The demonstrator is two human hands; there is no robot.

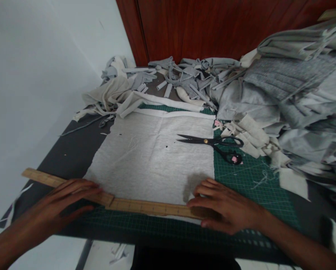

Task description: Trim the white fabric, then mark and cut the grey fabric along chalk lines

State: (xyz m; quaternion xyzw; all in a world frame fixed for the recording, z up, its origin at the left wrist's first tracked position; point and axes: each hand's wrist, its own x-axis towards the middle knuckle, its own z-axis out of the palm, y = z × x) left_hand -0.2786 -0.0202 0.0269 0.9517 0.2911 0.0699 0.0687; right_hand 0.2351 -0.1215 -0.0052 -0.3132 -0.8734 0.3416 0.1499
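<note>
A pale grey cloth piece [153, 161] lies spread on the green cutting mat [249, 176]. Along its near edge runs a wooden ruler [148, 206]. A second wooden strip [41, 177] meets it at the left, slanting off past the cloth; I cannot tell whether the two are joined. My left hand [69, 197] rests over this strip, fingers stretched out and thumb apart. At the other end, my right hand [221, 206] has its fingers bent around the ruler, hiding that tip. Black scissors [205, 141] lie on the cloth's right side, blades pointing left and handles over the mat.
Heaps of grey fabric [297, 82] fill the right side. Scraps and rolled strips [184, 78] lie along the back, before a reddish-brown wooden panel [212, 30]. A crumpled beige cloth [108, 90] sits back left. A white wall [38, 75] borders the table's left.
</note>
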